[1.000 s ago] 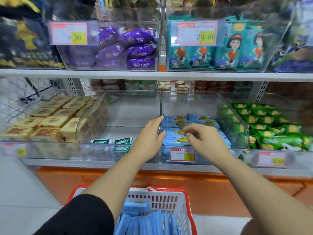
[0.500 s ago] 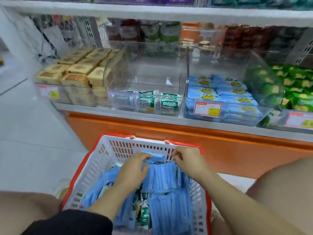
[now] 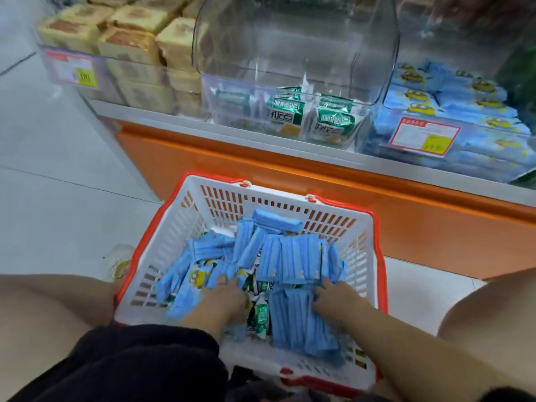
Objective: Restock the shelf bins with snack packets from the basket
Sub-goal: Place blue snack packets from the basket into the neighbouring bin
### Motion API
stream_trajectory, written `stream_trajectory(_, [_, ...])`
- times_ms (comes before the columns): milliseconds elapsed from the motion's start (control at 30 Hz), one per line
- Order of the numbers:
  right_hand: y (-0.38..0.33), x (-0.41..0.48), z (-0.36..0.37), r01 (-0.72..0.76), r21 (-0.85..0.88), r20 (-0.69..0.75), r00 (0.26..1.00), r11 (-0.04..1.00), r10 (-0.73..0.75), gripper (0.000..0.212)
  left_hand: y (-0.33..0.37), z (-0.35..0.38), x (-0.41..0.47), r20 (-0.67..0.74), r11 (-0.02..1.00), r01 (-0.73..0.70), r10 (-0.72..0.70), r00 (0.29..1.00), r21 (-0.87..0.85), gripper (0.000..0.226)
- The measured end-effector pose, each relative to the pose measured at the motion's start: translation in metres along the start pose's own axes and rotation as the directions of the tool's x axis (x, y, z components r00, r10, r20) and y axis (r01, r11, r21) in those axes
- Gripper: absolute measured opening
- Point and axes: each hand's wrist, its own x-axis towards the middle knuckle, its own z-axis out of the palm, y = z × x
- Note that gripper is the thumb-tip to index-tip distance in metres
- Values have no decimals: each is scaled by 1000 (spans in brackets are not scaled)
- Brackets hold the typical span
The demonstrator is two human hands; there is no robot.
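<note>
A white basket with a red rim (image 3: 278,200) stands on the floor between my knees. It holds several blue snack packets (image 3: 293,256) and a few green ones (image 3: 259,314). My left hand (image 3: 220,300) is pushed down into the pile near the green packets, its fingertips buried. My right hand (image 3: 333,297) has its fingers curled into a stack of blue packets at the basket's near right. On the shelf above, the clear middle bin (image 3: 290,44) holds a few green packets (image 3: 287,114), and the right bin (image 3: 452,158) holds blue packets.
A bin of beige boxed snacks (image 3: 130,44) sits at the left of the shelf. The shelf's orange base (image 3: 333,181) runs right behind the basket. A pale packet (image 3: 120,262) lies on the tiled floor by the basket's left side.
Both hands left the blue bin on the shelf and dropped into the basket, then slid from its far end to its near side. My view tilted down.
</note>
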Motion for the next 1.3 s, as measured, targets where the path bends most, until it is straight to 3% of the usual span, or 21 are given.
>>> stream_trajectory(100, [-2, 1, 4, 23, -107, 37, 999, 994, -19, 39, 0, 3, 1, 31, 1000, -1, 1, 1000, 1, 41])
stream_trajectory(367, [0, -2, -1, 100, -136, -15, 995, 986, -103, 26, 2, 3, -6, 73, 999, 2, 0, 997, -40, 36])
stream_trajectory(433, [3, -5, -6, 85, -37, -53, 995, 996, -87, 27, 1, 0, -7, 82, 999, 0, 3, 997, -37, 35])
stream_trajectory(567, [18, -17, -40, 67, 391, -105, 994, 918, -28, 24, 2, -6, -8, 53, 997, -8, 12, 999, -77, 36])
stream_trajectory(633, [31, -26, -63, 94, 503, -138, 990, 859, -28, 9, 4, -15, -13, -15, 983, -51, 49, 999, -177, 40])
stream_trajectory(667, [38, -33, -75, 115, 535, -167, 986, 837, -28, 16, 7, -22, -17, -59, 958, -98, 85, 995, -268, 42])
stream_trajectory(733, [52, -50, -98, 160, 576, -228, 973, 802, -30, 30, 12, -44, -27, -151, 868, -206, 153, 977, -452, 44])
stream_trajectory(833, [70, -81, -134, 218, 568, -321, 947, 793, -31, 32, 17, -83, -48, -302, 667, -316, 142, 943, -675, 39])
stream_trajectory(933, [86, -114, -160, 286, 583, -422, 906, 760, -17, 21, 21, -121, -69, -420, 293, -417, 56, 906, -860, 29])
stream_trajectory(1000, [94, -135, -174, 324, 594, -490, 872, 736, 11, 16, 29, -145, -89, -473, 25, -474, 27, 880, -880, 30])
stream_trajectory(1033, [97, -145, -180, 337, 593, -519, 855, 731, 26, 15, 33, -156, -100, -508, -56, -507, 20, 861, -860, 32])
stream_trajectory(1100, [103, -164, -192, 352, 588, -561, 826, 728, 52, 14, 42, -175, -120, -606, -104, -602, 10, 795, -792, 31])
stream_trajectory(1300, [122, -207, -212, 378, 633, -637, 751, 676, 176, 13, 75, -221, -153, -774, 18, -775, 55, 631, -631, 14])
